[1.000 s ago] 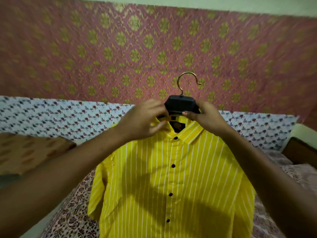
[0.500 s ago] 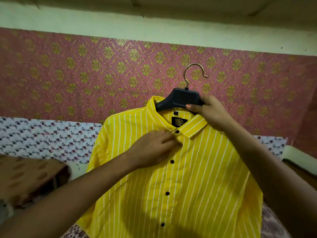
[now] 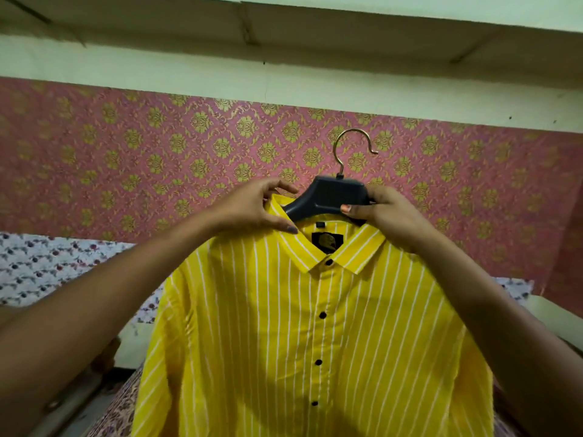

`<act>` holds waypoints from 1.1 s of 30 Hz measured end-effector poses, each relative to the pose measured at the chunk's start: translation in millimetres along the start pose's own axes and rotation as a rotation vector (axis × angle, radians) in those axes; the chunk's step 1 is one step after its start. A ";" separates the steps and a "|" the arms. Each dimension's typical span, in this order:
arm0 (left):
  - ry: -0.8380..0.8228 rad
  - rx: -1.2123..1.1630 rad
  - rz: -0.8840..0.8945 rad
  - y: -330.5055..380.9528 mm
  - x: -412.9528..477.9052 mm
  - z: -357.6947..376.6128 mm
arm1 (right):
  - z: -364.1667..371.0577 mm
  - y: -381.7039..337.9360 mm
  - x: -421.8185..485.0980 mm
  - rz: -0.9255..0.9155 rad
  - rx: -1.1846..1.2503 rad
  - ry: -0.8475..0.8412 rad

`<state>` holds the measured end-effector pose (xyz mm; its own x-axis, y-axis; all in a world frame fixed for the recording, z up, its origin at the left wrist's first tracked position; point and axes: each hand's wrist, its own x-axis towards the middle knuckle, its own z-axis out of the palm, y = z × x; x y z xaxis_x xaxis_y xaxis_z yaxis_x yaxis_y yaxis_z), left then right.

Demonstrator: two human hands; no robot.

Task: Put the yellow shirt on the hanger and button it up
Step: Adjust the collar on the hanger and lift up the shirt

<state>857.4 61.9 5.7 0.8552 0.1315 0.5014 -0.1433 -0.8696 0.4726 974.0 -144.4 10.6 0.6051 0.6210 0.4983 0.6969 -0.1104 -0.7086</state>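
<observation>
The yellow shirt (image 3: 315, 342) is thin, matt striped cloth with glossy dark buttons (image 3: 322, 315), hung on a dull dark plastic hanger (image 3: 334, 197) with a shiny brass-coloured metal hook (image 3: 355, 146).

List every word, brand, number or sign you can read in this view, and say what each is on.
No text can be read.
Black neck label inside the collar of the yellow shirt: a gold emblem, too blurred to read.
Small dark tab above it: too small to read.
Dark hanger: faint moulded texture, no legible lettering.
</observation>
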 end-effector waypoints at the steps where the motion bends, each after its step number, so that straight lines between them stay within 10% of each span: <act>1: 0.091 0.070 0.027 3.6 1.0 7.8 | 0.4 -0.5 0.8 -0.002 -0.009 -0.005; 7: 0.560 0.479 0.241 10.0 0.6 33.8 | 2.6 -8.3 8.4 -0.065 -0.098 0.053; 12: 0.084 0.212 0.119 23.2 14.2 15.4 | 6.7 -5.0 5.7 -0.145 -0.050 0.100; 23: 0.262 -0.061 0.150 29.5 15.5 -16.5 | -61.9 26.0 -18.6 -0.033 -0.082 0.058; 33: 0.290 0.066 0.059 29.7 16.5 -12.5 | -49.6 51.7 -28.2 -0.283 -0.230 0.374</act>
<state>861.1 44.1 37.1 0.6674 0.2018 0.7168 -0.1478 -0.9075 0.3932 1012.0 -206.1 -15.4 0.4479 0.3361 0.8285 0.8941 -0.1723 -0.4135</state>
